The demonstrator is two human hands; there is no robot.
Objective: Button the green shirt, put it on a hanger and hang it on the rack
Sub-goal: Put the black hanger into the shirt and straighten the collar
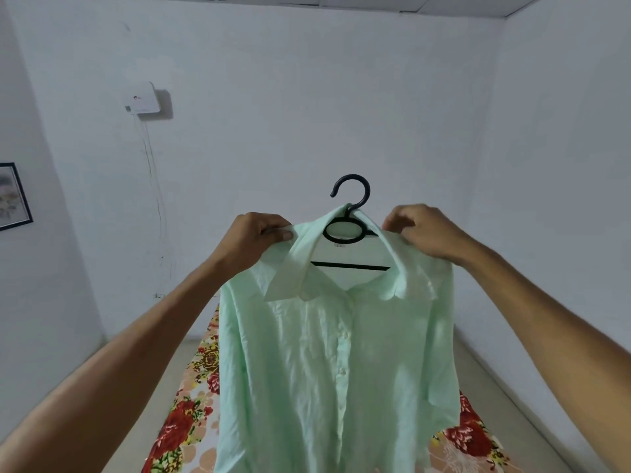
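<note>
Two bare hands hold a pale green shirt [327, 353] aloft on a black hanger [348, 230], its front buttoned. The left hand [254, 238] has a closed grip on one shoulder, the right hand [425, 230] pinches the other (hook poking up through the collar). Below lies a bed with a floral sheet [191, 397]; a white wall [307, 97] stands behind.

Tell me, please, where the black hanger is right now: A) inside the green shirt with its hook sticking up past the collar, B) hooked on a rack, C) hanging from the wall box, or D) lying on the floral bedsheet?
A: the black hanger sits inside the green shirt, hook above the collar, while the left hand and right hand grip the shoulders.
</note>
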